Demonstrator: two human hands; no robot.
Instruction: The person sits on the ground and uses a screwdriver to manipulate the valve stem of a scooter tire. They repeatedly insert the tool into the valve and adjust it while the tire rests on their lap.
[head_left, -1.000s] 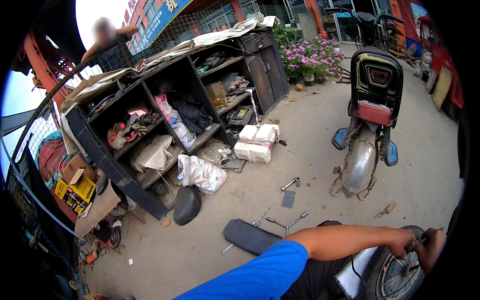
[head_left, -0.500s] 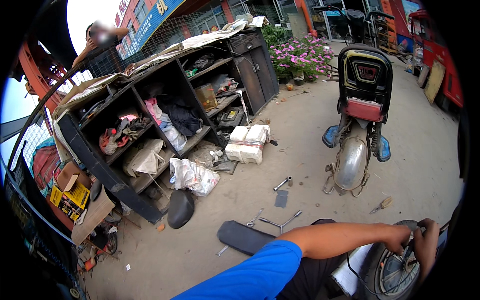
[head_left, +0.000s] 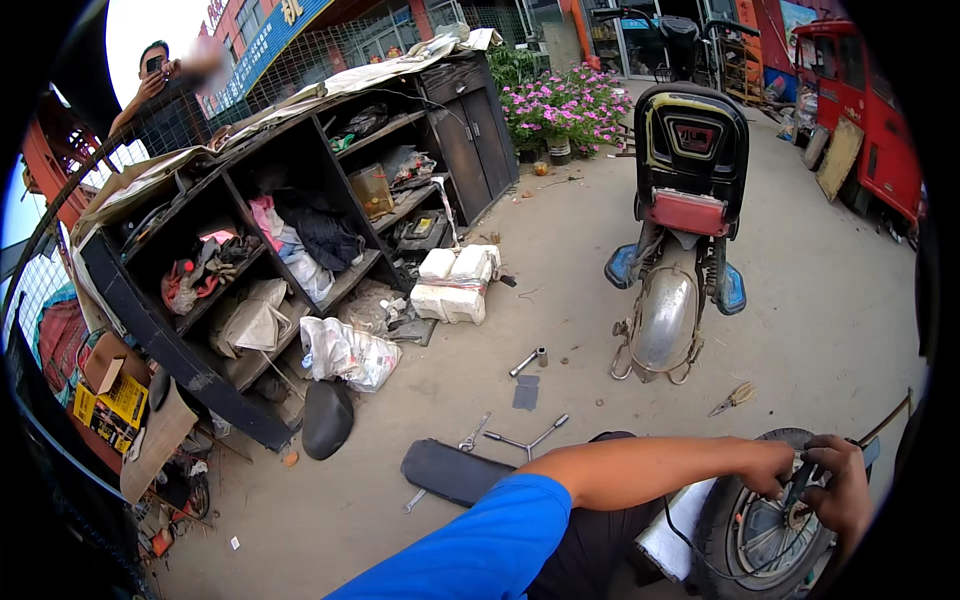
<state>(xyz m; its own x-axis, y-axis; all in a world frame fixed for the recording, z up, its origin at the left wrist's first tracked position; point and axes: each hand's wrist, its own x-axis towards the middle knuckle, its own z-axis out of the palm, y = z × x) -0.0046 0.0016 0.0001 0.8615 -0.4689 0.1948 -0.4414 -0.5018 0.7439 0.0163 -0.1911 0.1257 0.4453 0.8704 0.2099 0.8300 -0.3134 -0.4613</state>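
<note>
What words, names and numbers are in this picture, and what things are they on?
I won't copy any wording, but here's where the writing is:
Blue sign: big white characters.
Red lettering near the sign: too small to read.
Yellow-and-black box: dark print, too small to read.
White plastic bag: faint coloured print, too blurred.
Scooter badge: too small to be sure.
Wheel: none I can make out.
</note>
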